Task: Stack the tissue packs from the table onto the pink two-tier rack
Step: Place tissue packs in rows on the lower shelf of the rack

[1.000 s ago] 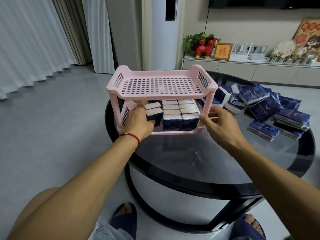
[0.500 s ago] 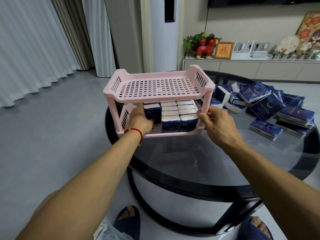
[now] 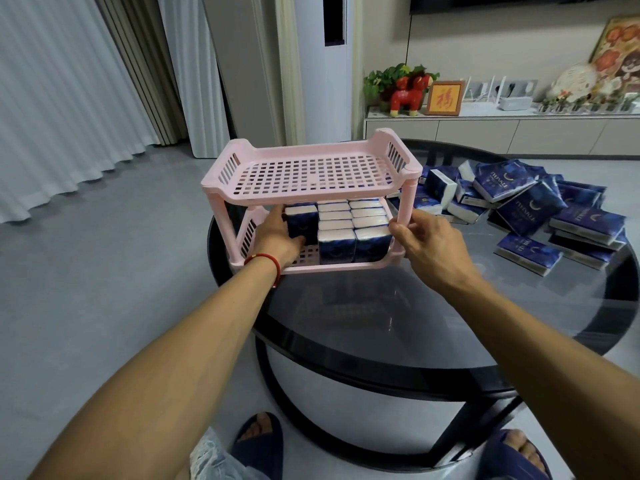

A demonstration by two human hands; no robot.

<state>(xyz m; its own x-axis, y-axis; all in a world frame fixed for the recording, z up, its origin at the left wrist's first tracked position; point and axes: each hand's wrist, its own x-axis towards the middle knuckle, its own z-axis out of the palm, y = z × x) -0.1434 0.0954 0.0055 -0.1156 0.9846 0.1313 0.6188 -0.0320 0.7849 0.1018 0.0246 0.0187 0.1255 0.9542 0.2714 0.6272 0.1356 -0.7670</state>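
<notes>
The pink two-tier rack (image 3: 311, 197) stands on the left part of the round dark glass table (image 3: 398, 341). Its top shelf holds nothing; its bottom shelf holds several upright blue-and-white tissue packs (image 3: 353, 233) in rows. My left hand (image 3: 277, 237), a red cord on its wrist, reaches into the bottom shelf and grips one upright tissue pack (image 3: 302, 223) at the left of the rows. My right hand (image 3: 420, 237) rests at the rack's front right post, thumb and fingers around it. A loose pile of blue tissue packs (image 3: 540, 209) lies on the table to the right.
A low white cabinet (image 3: 502, 129) with a red toy horse, a plant and a framed picture stands behind the table. Curtains hang at the left over grey floor. My feet in dark slippers (image 3: 259, 441) show below the table's near edge.
My left hand has pushed its tissue pack deeper into the bottom shelf, upright beside the rows. My right hand stayed at the front right post. The camera tilted up slightly.
</notes>
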